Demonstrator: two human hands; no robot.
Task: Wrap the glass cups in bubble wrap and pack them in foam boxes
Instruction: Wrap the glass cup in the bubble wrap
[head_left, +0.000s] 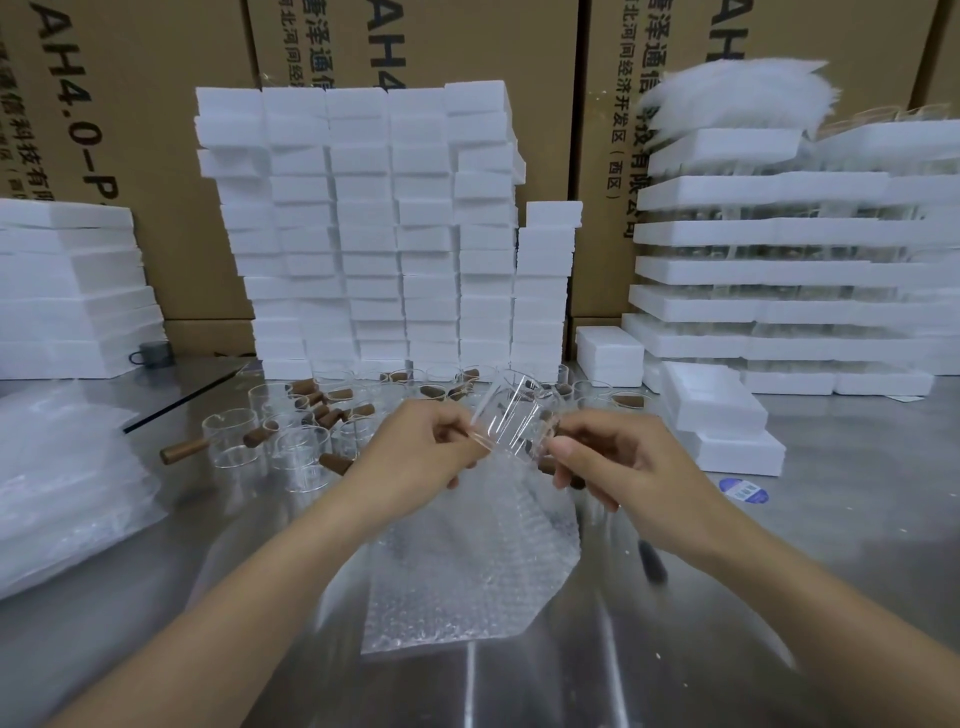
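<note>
A clear glass cup with a brown wooden handle (511, 415) is held above the steel tabletop (810, 540), just past the centre of view. It is tilted, with its long axis running from about 7 o'clock to 1 o'clock; which end is the mouth cannot be told through the blur. Its left edge is pinched by the curled fingers of the left hand (431, 452). Its right side, by the handle, is pinched between thumb and forefinger of the right hand (608, 462). A crumpled sheet of clear bubble wrap (467, 566) is spread on the tabletop at 6 o'clock of the cup. Further glass cups with wooden handles (291, 431) are grouped at 10 o'clock, white foam boxes (389, 223) are stacked at 12 o'clock, and loose foam boxes (717, 410) are piled at 3 o'clock.
</note>
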